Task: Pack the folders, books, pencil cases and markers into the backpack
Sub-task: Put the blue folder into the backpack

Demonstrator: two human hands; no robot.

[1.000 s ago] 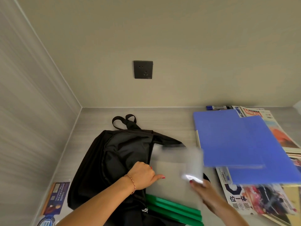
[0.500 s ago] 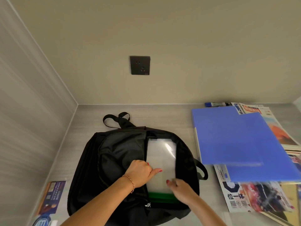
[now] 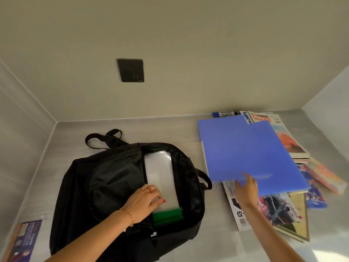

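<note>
A black backpack [image 3: 105, 186] lies flat with its main pocket unzipped. Inside it sits a clear folder [image 3: 160, 176] with a green spine [image 3: 168, 216]. My left hand [image 3: 143, 202] grips the edge of the backpack's opening flap, fingers curled by the clear folder. To the right, two blue folders [image 3: 249, 156] lie stacked on books and magazines [image 3: 283, 207]. My right hand [image 3: 246, 191] reaches to the near edge of the blue folders and touches it; whether its fingers curl round the edge is hidden. Blue markers [image 3: 222, 114] lie against the back wall.
A small blue booklet [image 3: 24, 241] lies at the near left beside the wall. A dark wall socket [image 3: 130, 70] is above the backpack. Walls close the left, back and right sides of the grey desk [image 3: 170, 131].
The clear folder with the green spine went into the backpack. My right hand let go of it and moved right to the blue folders. My left hand stayed at the opening.
</note>
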